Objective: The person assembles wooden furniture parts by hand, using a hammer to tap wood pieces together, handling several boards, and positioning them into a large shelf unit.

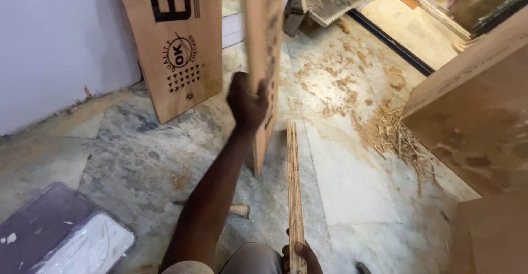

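Left hand is raised at arm's length and clamps the near edge of a tall brown plywood panel, fingers wrapped round it at about mid-height. That panel stands on end on the floor, seen almost edge-on, with its long axis close to vertical; its bottom corner rests on the grey mottled stone floor just below and to the right of the hand, and its top runs out of view above. Right hand, low at the bottom edge of the view, is closed round the near end of a narrow pale plywood strip. The strip's long axis runs straight away from the person, from the hand towards the foot of the upright panel, its far end just beside that panel's lower edge; its layered edge faces up.

Behind, a second brown plywood sheet with black printing leans against the white wall. Sawdust and pale wood splinters lie to the right, beside a large brown board. A wooden-handled tool lies on the floor under the left forearm.
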